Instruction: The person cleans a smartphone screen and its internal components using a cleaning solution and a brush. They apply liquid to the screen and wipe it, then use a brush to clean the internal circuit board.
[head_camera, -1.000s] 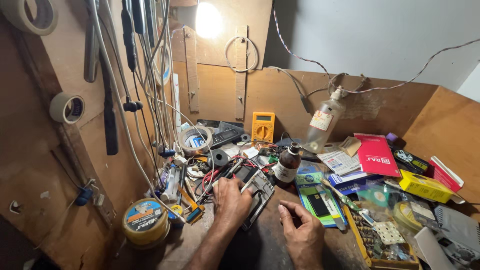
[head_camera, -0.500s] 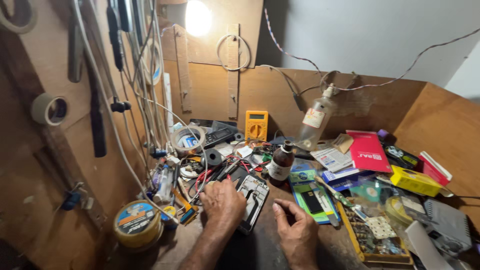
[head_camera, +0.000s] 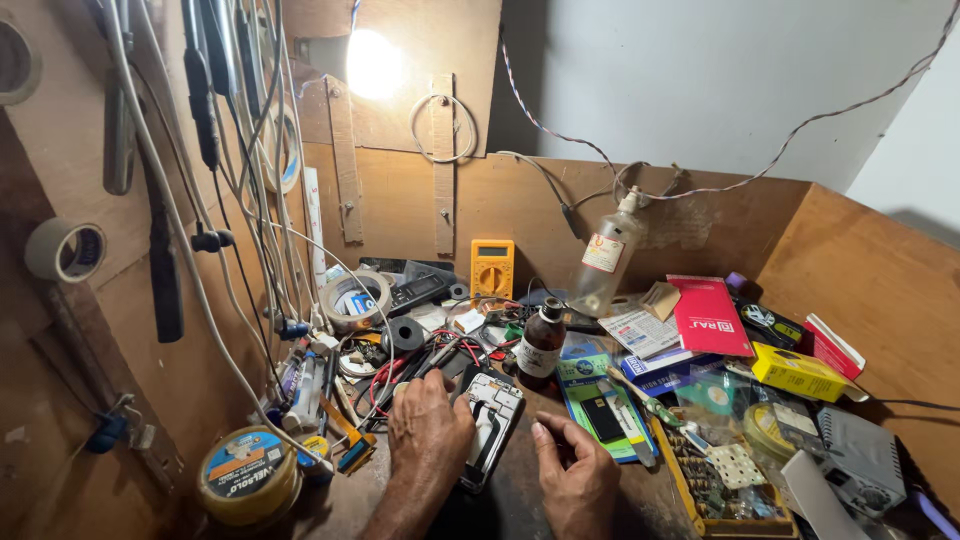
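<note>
Closest to the camera, both hands are down on a dark, messy wooden workbench (head_camera: 510, 500). The left hand (head_camera: 428, 432) lies palm-down with its fingers together and curled, resting on the left edge of an opened phone (head_camera: 490, 425), which lies flat with its insides showing, pale and grey. The right hand (head_camera: 577, 478) sits just right of the phone's lower end, fingers loosely curled in, thumb pointing toward the phone; can't tell if it's pinching anything, too small to make out.

Bottom left there's a round spool of solder wire (head_camera: 248, 476) with a yellow rim. Just right of the right hand lies a green packet (head_camera: 598, 408) with a dark slab on it, and further right a tray of tiny parts (head_camera: 722, 478) with a yellow edge.

Right behind the phone is a tangle of red and black wires (head_camera: 400, 368) and a small brown bottle (head_camera: 542, 345) with a black cap, standing upright. Left of that, a roll of tape (head_camera: 355, 297) lying on the bench. Off to the right, a red booklet (head_camera: 708, 315) and a yellow box (head_camera: 796, 370).

Further back, a yellow multimeter (head_camera: 492, 268) leans against the back board, with a clear plastic bottle (head_camera: 606, 262) tilted near it. Cables (head_camera: 215, 180) hang down the left wall, and a bright lamp (head_camera: 372, 62) glows up top.
</note>
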